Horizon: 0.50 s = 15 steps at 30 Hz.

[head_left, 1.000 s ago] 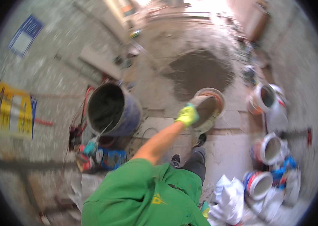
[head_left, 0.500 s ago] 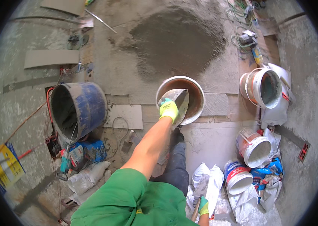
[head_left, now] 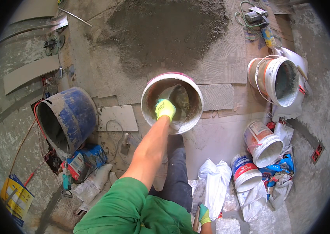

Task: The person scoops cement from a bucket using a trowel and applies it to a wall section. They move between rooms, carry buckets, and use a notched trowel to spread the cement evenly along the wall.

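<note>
Trowel [head_left: 178,99] blade sits down inside the pink-rimmed bucket [head_left: 149,91], which stands mid-floor just below the edge of the grey mortar heap [head_left: 165,31]. My left hand [head_left: 165,109], in a yellow-green glove, is clenched round the trowel's handle over the bucket's near rim. My right hand [head_left: 203,213] shows at the lower edge beside a white bag [head_left: 215,187]; I cannot tell its grip. A tipped blue tub [head_left: 73,115] lies toward the floor's left side.
</note>
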Each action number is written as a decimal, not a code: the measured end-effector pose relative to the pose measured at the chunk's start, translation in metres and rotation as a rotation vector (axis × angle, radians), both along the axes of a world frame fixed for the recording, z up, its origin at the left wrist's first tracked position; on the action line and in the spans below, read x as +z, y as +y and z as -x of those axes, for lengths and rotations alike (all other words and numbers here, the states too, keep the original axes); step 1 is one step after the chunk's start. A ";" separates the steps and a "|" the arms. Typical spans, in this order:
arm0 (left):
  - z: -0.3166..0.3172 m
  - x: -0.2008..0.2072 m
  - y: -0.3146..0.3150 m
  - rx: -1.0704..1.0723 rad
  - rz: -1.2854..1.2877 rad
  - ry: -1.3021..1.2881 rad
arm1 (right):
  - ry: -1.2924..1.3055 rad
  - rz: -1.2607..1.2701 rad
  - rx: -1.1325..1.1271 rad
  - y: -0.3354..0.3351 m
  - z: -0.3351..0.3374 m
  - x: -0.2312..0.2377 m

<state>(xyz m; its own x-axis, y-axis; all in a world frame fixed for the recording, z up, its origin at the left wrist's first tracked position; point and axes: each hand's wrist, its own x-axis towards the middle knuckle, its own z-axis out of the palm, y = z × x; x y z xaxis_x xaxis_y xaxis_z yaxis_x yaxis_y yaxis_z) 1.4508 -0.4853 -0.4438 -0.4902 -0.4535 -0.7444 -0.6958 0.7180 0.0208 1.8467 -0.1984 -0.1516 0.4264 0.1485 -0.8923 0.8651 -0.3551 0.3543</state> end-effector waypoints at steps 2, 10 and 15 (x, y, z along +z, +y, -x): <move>0.003 0.001 -0.001 0.007 -0.058 -0.001 | 0.014 -0.012 0.022 -0.001 0.011 0.000; -0.016 -0.013 -0.025 0.122 -0.148 -0.046 | 0.124 0.042 0.324 0.010 0.045 -0.003; -0.042 -0.009 -0.029 0.220 -0.180 0.070 | 0.091 0.089 0.169 0.020 0.046 -0.022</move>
